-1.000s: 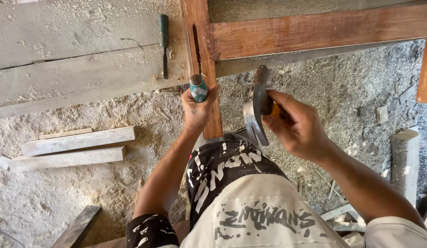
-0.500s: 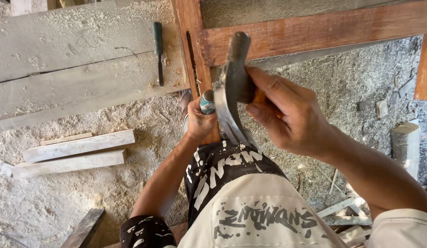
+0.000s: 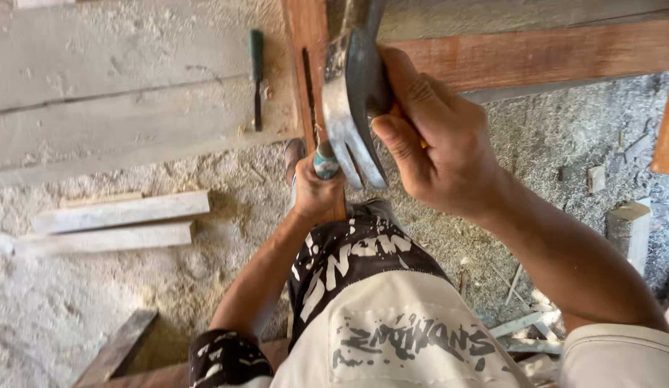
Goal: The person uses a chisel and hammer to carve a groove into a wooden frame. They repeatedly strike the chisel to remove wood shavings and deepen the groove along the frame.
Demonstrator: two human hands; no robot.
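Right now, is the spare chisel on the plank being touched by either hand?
No: the spare chisel lies alone on the plank, apart from both hands.

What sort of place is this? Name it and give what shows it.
Most likely a rough woodworking site or open carpentry yard. Sawdust and shavings cover the ground, cut wood pieces lie about, and a spare chisel rests on a plank. The right hand holds a claw hammer over a reddish timber frame.

Our right hand (image 3: 438, 136) hides the hammer (image 3: 352, 100) handle; its head leaves the top edge; our left hand (image 3: 316, 190) covers the chisel (image 3: 325, 159) shaft.
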